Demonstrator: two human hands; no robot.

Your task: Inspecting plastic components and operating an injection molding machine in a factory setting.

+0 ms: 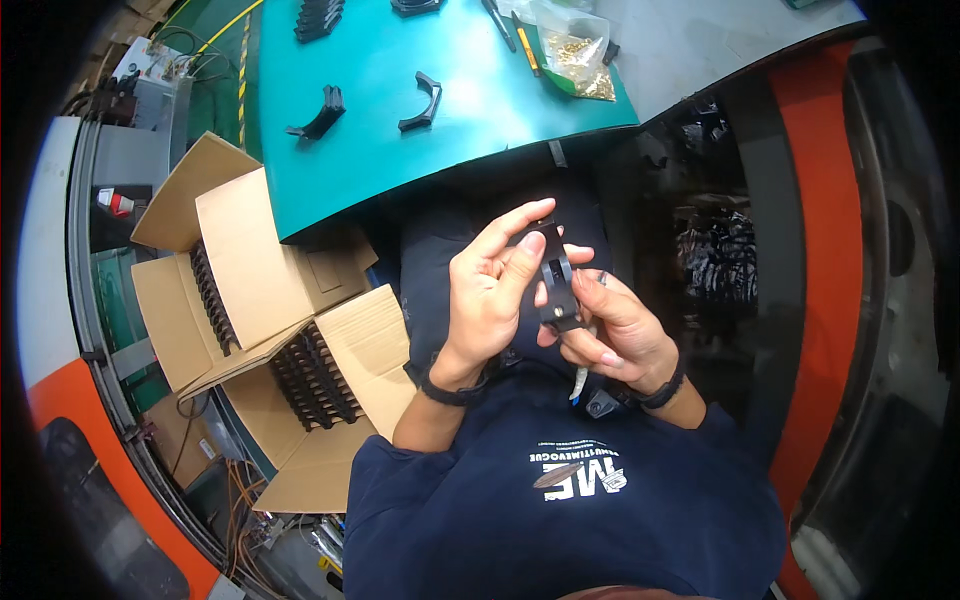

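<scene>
Over my lap, both hands grip one black bracket-like part (557, 275) with a slot in its middle and a small brass-coloured spot near its lower end. My left hand (490, 290) pinches its upper end between thumb and fingers. Around the lower end, the thumb and fingers of my right hand (630, 335) are closed. A slim pale thing with a blue tip (578, 382) shows below my right hand; whether that hand holds it I cannot tell. On the green table mat (370, 150) ahead lie two curved black parts, one at left (322, 115) and one at right (428, 103).
More black parts (318, 18) stand in a row at the mat's far edge. A plastic bag of small brass pieces (580, 60) lies right, beside a yellow marker (527, 50). Open cardboard boxes (260, 230) with rows of black parts (315, 375) stand at my left.
</scene>
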